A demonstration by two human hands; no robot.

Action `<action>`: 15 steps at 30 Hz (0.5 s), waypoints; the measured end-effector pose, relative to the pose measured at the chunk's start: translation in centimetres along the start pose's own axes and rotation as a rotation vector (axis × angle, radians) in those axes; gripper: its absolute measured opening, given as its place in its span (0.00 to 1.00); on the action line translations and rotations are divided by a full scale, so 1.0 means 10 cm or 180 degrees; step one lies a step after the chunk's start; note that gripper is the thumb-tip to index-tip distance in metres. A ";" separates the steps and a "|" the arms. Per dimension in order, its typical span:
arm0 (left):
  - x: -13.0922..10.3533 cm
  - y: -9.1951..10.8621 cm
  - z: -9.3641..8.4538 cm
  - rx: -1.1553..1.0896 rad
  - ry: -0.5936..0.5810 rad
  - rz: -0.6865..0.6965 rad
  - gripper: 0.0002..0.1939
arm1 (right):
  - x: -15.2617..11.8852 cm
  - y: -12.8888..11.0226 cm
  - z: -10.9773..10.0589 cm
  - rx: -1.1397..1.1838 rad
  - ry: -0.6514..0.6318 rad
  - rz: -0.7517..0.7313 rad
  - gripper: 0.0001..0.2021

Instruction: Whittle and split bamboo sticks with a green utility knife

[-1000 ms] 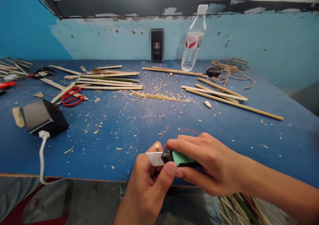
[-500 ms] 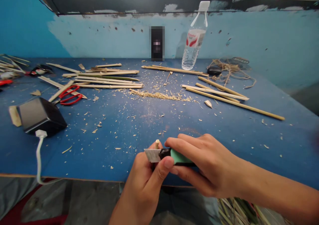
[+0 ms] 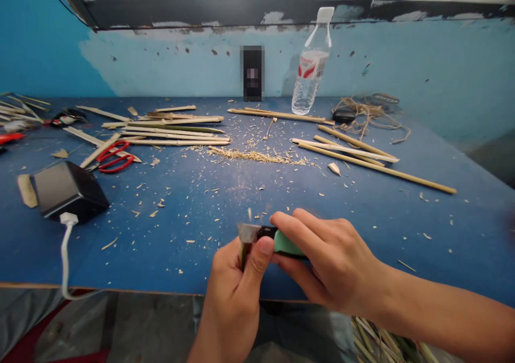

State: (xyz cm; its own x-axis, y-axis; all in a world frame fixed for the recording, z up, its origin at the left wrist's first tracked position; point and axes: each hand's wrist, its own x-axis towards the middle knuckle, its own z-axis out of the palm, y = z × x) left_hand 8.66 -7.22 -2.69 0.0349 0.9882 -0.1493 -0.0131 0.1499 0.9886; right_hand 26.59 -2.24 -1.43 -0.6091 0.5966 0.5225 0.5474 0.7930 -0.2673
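Near the front edge of the blue table, my left hand (image 3: 237,293) is closed round a short bamboo stick (image 3: 243,254), most of it hidden by the fingers. My right hand (image 3: 322,256) grips a utility knife (image 3: 289,245) with a green and black handle. Its wide metal blade (image 3: 247,232) lies across the upper part of the stick. My left thumb presses against the knife near the base of the blade. A small pale chip (image 3: 249,213) shows just beyond the blade.
Bamboo strips (image 3: 173,130) and red-handled scissors (image 3: 116,157) lie at left, behind a black box (image 3: 72,191) with a white cable. Shavings (image 3: 253,155) form a line mid-table. Bamboo sticks (image 3: 378,169), a water bottle (image 3: 309,68) and twine (image 3: 370,116) are at right.
The knife blade has moved up and forward along the stick, with my right hand rising a little. A thin sliver now lies on the table to the right.
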 end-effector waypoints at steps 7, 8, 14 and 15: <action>0.01 0.01 -0.04 -0.0482 -0.0498 -0.0183 0.25 | 0.03 0.16 -0.03 0.0912 0.0364 0.0612 0.14; 0.01 0.02 -0.07 -0.0790 -0.0657 -0.0223 0.25 | 0.03 0.17 -0.04 0.0981 0.0349 0.0645 0.13; 0.06 0.27 -0.25 -0.1983 -0.1291 -0.0745 0.20 | 0.10 0.17 -0.07 0.1275 0.0121 0.1114 0.12; 0.09 0.33 -0.28 -0.1943 -0.1242 -0.0785 0.19 | 0.11 0.16 -0.08 0.1357 0.0039 0.1209 0.13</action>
State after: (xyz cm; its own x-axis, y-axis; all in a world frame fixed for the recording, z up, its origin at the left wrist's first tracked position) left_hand 5.83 -5.76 0.40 0.4573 0.8577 -0.2351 -0.5049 0.4680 0.7252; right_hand 27.28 -0.41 -0.70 -0.4067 0.8501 0.3345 0.4452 0.5042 -0.7399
